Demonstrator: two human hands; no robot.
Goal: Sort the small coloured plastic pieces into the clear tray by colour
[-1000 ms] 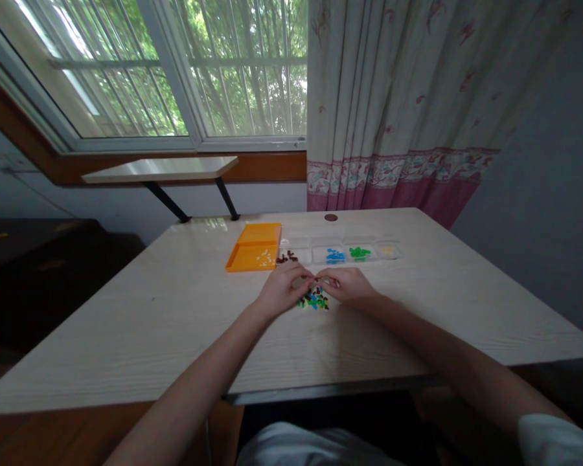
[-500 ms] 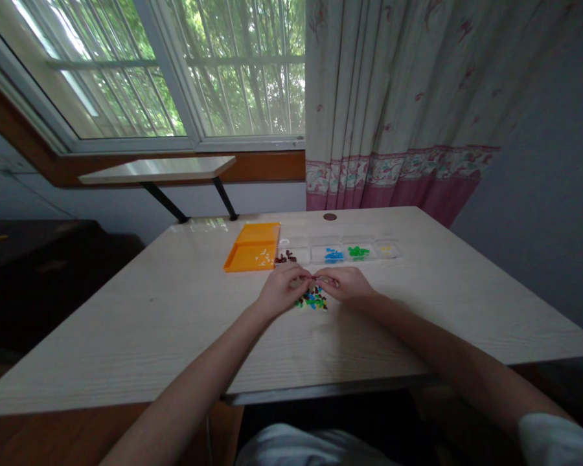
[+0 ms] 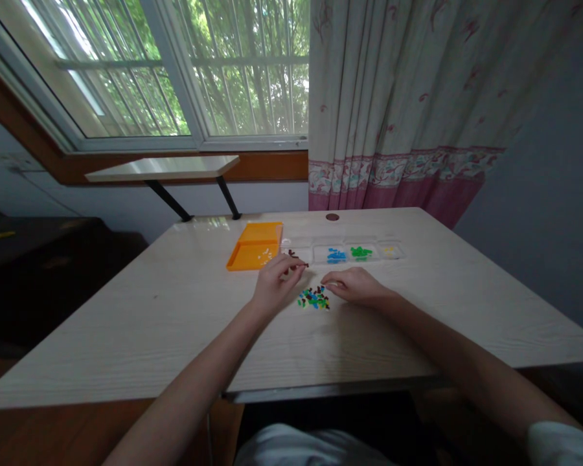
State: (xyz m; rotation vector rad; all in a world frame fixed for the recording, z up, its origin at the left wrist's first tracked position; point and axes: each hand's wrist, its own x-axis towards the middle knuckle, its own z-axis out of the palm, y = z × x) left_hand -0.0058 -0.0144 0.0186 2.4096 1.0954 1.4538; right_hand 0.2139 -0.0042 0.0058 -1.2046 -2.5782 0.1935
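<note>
L hand [image 3: 273, 283] pinches brown piece [image 3: 306, 265]; R hand [image 3: 357, 285] by mixed pile [image 3: 313, 298]

L thumb & forefinger tips closed on the brown piece: tiny, dark, exact shape too small to tell. It's just off the near edge of the clear trays [image 3: 322, 253]. R fingers curled, thumb & forefinger narrow, tips at the pile's far R edge; can't tell if anything's btwn them.

Pile = loose little bits, prob. plastic, knobbly & irregular, in green, blue, dk brown, some yellow, scattered in a rough patch btwn & just nearer than the hands.

Beyond: clear trays in a row, thin see-thru plastic, rounded-corner rectangles. L to R: brown pieces [image 3: 292, 253] (partly behind L hand), blue pieces [image 3: 337, 256], green pieces [image 3: 361, 252], a few yellow pieces [image 3: 389, 250]. At the row's L end, orange box [image 3: 257, 231], smooth plastic, opened flat w/ shallow rim; small white pieces [image 3: 266, 255] in its near half.

All on desk [image 3: 175, 323], pale wood-grain top, straight edges, round dk disc [image 3: 332, 217] at back. Farther: slab shelf [image 3: 165, 167] on slanted black legs; curtain [image 3: 393, 84], pleated cloth, floral print, pink hem; barred window [image 3: 247, 71].
</note>
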